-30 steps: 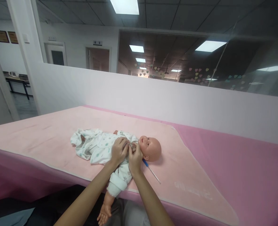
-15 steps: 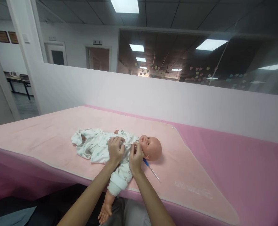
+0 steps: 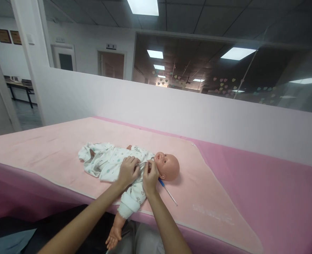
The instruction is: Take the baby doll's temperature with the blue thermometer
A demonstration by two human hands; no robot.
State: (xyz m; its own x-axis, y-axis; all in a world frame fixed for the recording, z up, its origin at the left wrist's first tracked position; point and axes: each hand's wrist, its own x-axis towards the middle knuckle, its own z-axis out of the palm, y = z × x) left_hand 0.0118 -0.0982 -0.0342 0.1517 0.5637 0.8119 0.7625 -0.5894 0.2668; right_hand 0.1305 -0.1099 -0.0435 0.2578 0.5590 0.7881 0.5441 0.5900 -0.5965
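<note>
A baby doll lies on its back on the pad, head to the right, one arm hanging over the near edge. It wears a white printed baby outfit. At the doll's chest, my left hand has its fingers curled down and closed on the fabric. Close beside the doll's chin, my right hand pinches the outfit near the collar. A short stretch of cloth spans the gap between both hands. My fingers partly hide the front opening.
A thin clear stick with a blue end lies by the doll's head, close to my right wrist. Under everything is a peach pad on a pink-covered table. A white half wall with glass above stands behind.
Both hands stay at the chest of the outfit and have drawn slightly closer together. The whole view has shifted a little; the doll lies as before.
</note>
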